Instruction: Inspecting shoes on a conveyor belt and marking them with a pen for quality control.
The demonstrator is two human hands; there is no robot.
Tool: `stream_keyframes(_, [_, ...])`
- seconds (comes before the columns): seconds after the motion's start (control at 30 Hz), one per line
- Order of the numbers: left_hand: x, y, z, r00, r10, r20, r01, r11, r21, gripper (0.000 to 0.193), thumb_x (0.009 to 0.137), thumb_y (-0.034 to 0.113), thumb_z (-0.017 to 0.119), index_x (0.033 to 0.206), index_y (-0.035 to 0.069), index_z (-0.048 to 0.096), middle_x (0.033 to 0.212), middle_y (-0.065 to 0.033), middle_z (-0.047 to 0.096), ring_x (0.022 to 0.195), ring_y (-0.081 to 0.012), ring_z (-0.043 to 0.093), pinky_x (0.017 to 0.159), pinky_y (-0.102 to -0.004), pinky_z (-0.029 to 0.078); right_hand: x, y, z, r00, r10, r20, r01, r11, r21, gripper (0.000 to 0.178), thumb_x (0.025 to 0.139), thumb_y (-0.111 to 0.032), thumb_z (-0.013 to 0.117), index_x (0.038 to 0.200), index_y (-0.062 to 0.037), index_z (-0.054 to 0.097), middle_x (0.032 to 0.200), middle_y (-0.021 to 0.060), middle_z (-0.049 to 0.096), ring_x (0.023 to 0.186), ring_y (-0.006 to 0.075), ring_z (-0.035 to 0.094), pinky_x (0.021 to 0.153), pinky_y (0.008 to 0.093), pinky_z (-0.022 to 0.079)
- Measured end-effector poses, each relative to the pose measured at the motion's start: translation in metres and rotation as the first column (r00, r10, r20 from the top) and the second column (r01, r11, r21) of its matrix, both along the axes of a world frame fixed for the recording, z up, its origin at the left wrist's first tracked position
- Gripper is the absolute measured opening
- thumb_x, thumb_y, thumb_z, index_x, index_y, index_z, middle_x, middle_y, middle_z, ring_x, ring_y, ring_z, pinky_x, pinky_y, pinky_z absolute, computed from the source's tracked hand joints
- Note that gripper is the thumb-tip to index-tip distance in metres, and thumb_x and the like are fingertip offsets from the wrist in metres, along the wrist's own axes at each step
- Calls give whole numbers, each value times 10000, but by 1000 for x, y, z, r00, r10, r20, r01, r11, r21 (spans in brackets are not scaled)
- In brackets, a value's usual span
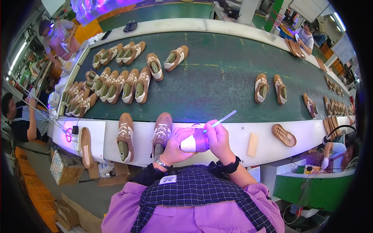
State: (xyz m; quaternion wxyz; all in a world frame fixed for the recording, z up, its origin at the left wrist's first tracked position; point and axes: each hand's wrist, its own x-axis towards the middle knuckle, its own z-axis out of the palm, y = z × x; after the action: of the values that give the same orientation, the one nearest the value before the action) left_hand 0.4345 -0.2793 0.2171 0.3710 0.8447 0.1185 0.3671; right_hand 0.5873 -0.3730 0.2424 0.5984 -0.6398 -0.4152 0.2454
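1. The person's left hand (176,145) is cupping a brown shoe (195,142) against the chest, its grip wrapped tight around the shoe's side, just above the near edge of the white surface (241,136).
2. The right hand (218,140) is pinching a thin white brush (222,120), fingers pressed together on its shaft, the tip lying at the shoe's top.
3. Two more brown shoes (125,136) are standing just left of the hands, and a bare sole (284,135) is lying well to the right.
4. Rows of shoes are riding on the green belt (217,77) beyond.
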Motion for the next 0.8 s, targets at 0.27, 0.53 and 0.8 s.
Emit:
stream_keyframes(0.27, [6,3,4,1000,-21,-9,21,1000,-18,646,541,176,861,1104,44,575,1081,-108,600,994,-283,553,879,-387,433,5,-1,0,1000,-8,-8,8,1000,22,130,930,-117,505,884,-18,576,729,79,618,643,137,574,592,290,461])
stream_keyframes(0.53, [9,8,-1,998,-43,-35,42,999,-25,673,519,150,841,1127,57,567,1109,-119,592,1023,-310,544,899,-405,432,7,-1,-3,998,-45,41,41,995,90,122,925,-112,513,875,-22,580,698,60,590,622,127,553,570,278,444])
stream_keyframes(0.8, [12,11,1,998,-53,-33,53,998,-22,673,525,160,842,1130,56,566,1101,-123,591,1030,-301,555,902,-402,437,10,1,-2,999,-40,-10,40,998,52,124,924,-113,515,872,-23,581,698,56,589,618,132,549,569,281,440])
